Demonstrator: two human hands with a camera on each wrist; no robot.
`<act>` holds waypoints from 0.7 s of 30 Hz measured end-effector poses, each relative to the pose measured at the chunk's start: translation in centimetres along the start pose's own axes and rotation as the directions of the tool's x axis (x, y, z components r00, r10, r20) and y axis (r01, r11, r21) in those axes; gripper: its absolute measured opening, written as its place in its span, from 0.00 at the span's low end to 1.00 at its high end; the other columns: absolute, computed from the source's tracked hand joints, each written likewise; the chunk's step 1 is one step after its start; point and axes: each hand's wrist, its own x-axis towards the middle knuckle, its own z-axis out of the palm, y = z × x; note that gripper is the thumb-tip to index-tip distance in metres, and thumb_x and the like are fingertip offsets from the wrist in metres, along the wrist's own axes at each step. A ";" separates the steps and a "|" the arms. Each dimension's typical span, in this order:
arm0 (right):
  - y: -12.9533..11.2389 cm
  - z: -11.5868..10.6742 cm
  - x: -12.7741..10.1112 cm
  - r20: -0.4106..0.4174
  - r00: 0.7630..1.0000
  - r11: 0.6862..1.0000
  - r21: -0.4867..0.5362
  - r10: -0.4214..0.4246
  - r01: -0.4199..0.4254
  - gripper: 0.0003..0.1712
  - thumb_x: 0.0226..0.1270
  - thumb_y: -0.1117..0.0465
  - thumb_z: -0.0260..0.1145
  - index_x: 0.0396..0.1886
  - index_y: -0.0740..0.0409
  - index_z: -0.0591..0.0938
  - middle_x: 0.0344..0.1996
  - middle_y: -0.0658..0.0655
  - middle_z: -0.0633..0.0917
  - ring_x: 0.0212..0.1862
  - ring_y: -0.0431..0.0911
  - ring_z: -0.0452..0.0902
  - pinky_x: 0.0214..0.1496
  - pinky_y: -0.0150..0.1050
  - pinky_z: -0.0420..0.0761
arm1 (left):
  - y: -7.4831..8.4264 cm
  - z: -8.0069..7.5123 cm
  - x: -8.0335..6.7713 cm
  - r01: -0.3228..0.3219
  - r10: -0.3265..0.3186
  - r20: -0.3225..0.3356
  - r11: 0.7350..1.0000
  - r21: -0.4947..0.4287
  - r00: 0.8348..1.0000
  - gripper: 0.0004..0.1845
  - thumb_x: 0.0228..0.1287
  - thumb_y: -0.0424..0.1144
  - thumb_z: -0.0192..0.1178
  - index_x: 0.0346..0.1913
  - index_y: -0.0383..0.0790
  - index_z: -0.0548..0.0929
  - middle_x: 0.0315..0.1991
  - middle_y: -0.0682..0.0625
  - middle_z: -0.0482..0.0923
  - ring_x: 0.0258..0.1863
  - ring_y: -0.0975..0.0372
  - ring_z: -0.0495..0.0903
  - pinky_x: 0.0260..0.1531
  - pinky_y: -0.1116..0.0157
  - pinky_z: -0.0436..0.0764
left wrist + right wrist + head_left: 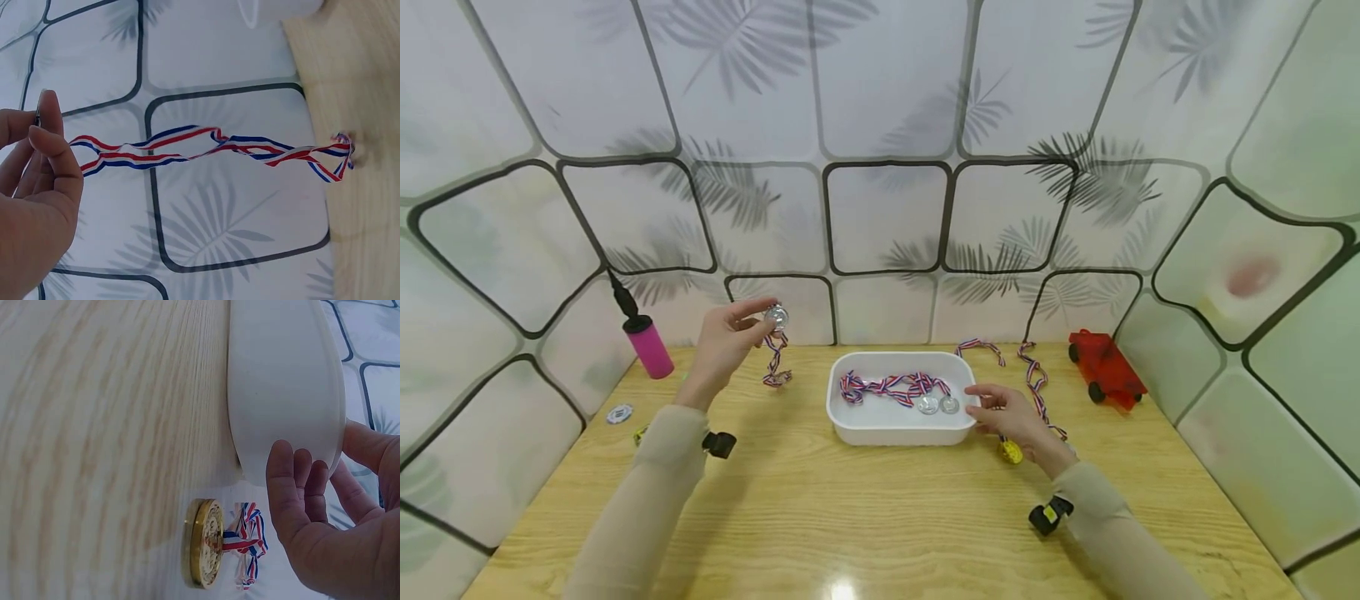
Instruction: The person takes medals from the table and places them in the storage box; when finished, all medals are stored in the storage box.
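Observation:
My left hand [730, 342] is raised over the left of the table, pinching a silver medal [777, 317] between thumb and fingers. Its red, white and blue ribbon [206, 147] hangs down to the tabletop. In the left wrist view the medal shows only edge-on. My right hand [1011, 417] holds the right end of a white plastic tub [895, 436], thumb and fingers spread around its corner. Inside the tub lie two silver medals [928, 405] with a tangled striped ribbon [887, 385]. Beneath the right hand, a gold medal [209, 544] rests on the table.
Striped ribbons [1036, 379] trail on the table right of the tub. A red toy car [1107, 368] stands at the back right. On the left are a pink pump [651, 350] and a poker chip [620, 414]. Patterned curtain [887, 217] encloses the back and sides.

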 end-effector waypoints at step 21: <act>-0.3 0.1 -0.3 -0.010 1.000 1.000 -0.006 0.012 -0.012 0.26 0.67 0.62 0.67 0.64 0.64 0.75 0.39 0.58 0.74 0.36 0.46 0.79 0.47 0.47 0.85 | 5.0 2.6 2.4 -0.182 0.182 -0.013 0.983 -0.016 0.983 0.22 0.62 0.32 0.67 0.60 0.40 0.81 0.36 0.52 0.85 0.28 0.67 0.81 0.29 0.74 0.77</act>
